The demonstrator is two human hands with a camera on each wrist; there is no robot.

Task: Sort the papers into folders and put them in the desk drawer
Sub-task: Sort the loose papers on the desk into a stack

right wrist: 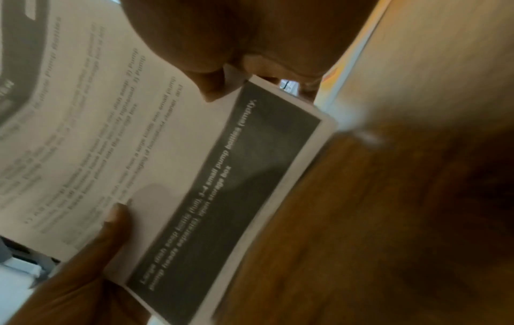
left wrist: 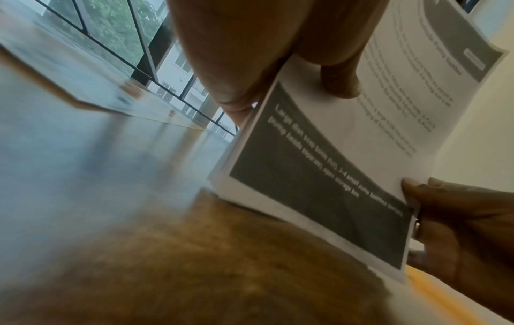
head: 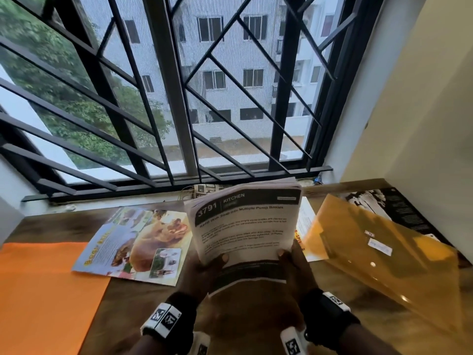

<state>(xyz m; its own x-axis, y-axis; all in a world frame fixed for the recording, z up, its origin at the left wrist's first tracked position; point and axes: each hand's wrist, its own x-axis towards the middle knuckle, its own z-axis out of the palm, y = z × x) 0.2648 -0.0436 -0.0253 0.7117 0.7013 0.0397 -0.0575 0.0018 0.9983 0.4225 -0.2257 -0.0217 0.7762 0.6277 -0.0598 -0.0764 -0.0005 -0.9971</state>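
A stack of white printed papers (head: pixel 243 226), headed "KITCHEN", stands nearly upright over the middle of the wooden desk (head: pixel 256 319). My left hand (head: pixel 217 265) grips its lower left side, thumb on the front sheet. On the lower right side my right hand (head: pixel 286 257) grips it the same way. In the left wrist view the stack (left wrist: pixel 319 176) seems to have its lower edge down on the desk. The right wrist view shows the stack (right wrist: pixel 222 176) close up. An orange folder (head: pixel 43 290) lies at left, and a translucent yellow folder (head: pixel 384 254) at right.
A colour magazine page with an animal picture (head: pixel 135 244) lies left of the stack. A white sheet with red print (head: pixel 307 221) pokes out from under the yellow folder. A black-and-white sheet (head: pixel 389 208) lies far right by the wall. Behind stands a barred window (head: pixel 179 98).
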